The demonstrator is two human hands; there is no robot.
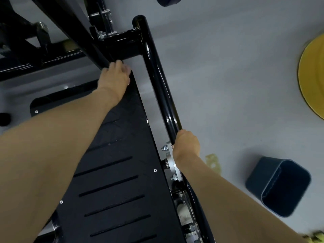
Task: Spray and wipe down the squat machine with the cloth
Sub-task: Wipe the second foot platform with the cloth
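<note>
The floor (228, 76) is a plain light grey. A dark blue bin (278, 186) stands on it at lower right, with its opening towards the lower right of the view. A pale yellow scrap (213, 161) lies on the floor left of the bin. A yellow disc (312, 76) is cut off by the right edge. A dark rounded object (168, 0) is cut off by the top edge. A small black object (4, 119) sits at the left edge. A blurred yellow item (313, 238) occupies the bottom right corner and cannot be identified.
</note>
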